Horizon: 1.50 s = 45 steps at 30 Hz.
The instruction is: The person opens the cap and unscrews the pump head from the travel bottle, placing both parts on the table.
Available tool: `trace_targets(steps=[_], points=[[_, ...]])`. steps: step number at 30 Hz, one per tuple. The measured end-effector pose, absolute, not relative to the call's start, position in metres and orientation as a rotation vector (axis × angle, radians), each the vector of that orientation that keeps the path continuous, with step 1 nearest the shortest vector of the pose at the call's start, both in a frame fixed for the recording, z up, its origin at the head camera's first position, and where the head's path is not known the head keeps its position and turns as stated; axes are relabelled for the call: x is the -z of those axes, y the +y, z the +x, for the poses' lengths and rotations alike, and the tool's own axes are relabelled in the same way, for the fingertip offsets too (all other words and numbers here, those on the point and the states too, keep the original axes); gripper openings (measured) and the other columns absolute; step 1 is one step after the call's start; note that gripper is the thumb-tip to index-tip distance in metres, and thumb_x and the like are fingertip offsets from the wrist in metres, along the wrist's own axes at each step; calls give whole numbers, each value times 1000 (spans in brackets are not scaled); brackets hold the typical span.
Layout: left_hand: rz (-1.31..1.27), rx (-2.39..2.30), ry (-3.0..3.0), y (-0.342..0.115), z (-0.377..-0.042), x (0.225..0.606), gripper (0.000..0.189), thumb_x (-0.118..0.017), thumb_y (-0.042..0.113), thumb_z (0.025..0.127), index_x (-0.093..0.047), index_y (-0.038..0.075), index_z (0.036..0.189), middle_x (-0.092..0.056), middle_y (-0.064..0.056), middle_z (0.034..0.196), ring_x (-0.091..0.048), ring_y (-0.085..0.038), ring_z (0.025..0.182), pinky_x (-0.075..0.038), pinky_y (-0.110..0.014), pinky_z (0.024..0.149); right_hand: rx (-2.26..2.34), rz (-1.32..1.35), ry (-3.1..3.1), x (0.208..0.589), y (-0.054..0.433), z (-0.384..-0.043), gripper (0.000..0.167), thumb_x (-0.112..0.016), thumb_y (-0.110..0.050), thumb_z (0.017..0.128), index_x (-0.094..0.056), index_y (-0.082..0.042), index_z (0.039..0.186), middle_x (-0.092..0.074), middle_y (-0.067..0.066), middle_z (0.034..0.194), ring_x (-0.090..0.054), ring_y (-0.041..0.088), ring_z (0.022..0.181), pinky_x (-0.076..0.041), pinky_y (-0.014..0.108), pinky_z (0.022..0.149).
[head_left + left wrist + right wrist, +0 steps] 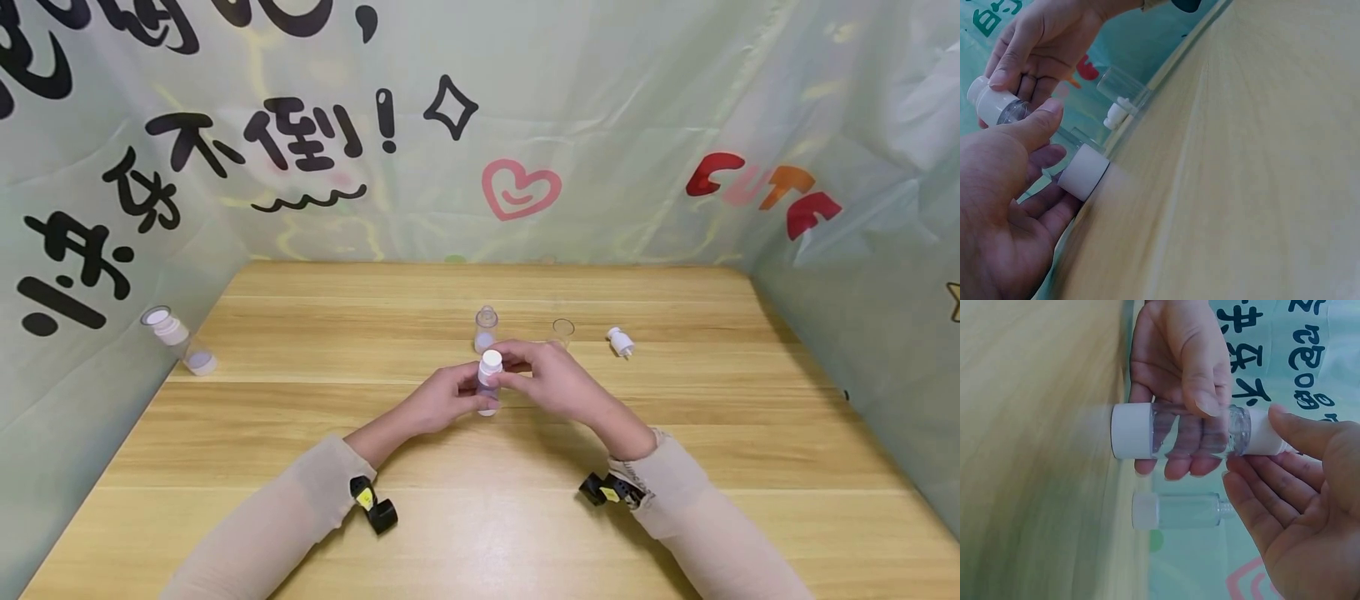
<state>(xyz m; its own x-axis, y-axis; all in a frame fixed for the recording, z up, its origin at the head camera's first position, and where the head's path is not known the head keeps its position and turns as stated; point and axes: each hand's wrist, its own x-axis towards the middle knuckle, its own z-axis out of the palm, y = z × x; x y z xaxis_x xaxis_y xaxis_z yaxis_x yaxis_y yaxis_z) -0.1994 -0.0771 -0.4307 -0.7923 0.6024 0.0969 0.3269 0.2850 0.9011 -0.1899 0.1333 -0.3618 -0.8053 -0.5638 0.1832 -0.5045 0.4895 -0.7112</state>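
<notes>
The left hand's (442,400) thumb and fingers are curled round the clear body of the held bottle (1179,434); the right hand (555,377) pinches its white top (1262,432) between the thumb on one side and the fingertips on the other; so both hands meet on the one bottle, which stands upright between them with its white base (1132,431) downward; whether that base touches the wooden table (480,517) I cannot tell.

Just beyond the held bottle stands a second clear bottle (486,329), white at its base, with a bare threaded neck; beyond the held bottle and to its right is a clear cap (1119,87); farther to its right is a white pump head (620,342) with a thin tip; well to its left, by the table's edge, is a third bottle (176,335) with a white top under a clear cover.

Nearer the person than the held bottle, a light sleeve (262,525) covers each forearm, with a small black camera (378,510) at each wrist; far behind it hangs a pale green sheet (622,100) with black lettering and a pink heart.
</notes>
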Motion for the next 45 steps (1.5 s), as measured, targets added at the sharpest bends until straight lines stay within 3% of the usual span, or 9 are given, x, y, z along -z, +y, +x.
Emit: trace_targets(steps=[13, 27, 36, 45], points=[[858, -1517, 2294, -77, -199, 431, 30, -71, 20, 92, -64, 11, 119, -69, -3, 111, -64, -13, 99, -53, -27, 87, 1175, -954, 2651, 358, 134, -189, 40, -73, -24, 90, -65, -8, 126, -69, 2, 115, -65, 15, 101, -54, 39, 88], [863, -1506, 2307, -78, -199, 430, 31, -70, 21, 93, -64, 10, 121, -64, -6, 125, -64, -14, 105, -53, -27, 88, 1370, -943, 2736, 372, 116, -184, 42, -79, -21, 85, -65, -3, 121, -70, 5, 110, -67, 22, 98, -56, 40, 83], [877, -1529, 2270, -78, -199, 430, 31, -71, 21, 92, -64, 11, 121, -68, -3, 117, -64, -12, 103, -53, -27, 89, 1308, -869, 2719, 368, 121, -186, 36, -78, -23, 86, -68, -9, 118, -71, -1, 101, -65, 16, 94, -56, 41, 82], [851, -1521, 2283, -76, -200, 431, 29, -72, 22, 91, -64, 12, 117, -70, -2, 109, -65, -12, 99, -53, -28, 87, 1278, -887, 2662, 363, 130, -190, 35, -74, -25, 89, -67, -12, 121, -70, -3, 108, -65, 12, 98, -54, 36, 87]])
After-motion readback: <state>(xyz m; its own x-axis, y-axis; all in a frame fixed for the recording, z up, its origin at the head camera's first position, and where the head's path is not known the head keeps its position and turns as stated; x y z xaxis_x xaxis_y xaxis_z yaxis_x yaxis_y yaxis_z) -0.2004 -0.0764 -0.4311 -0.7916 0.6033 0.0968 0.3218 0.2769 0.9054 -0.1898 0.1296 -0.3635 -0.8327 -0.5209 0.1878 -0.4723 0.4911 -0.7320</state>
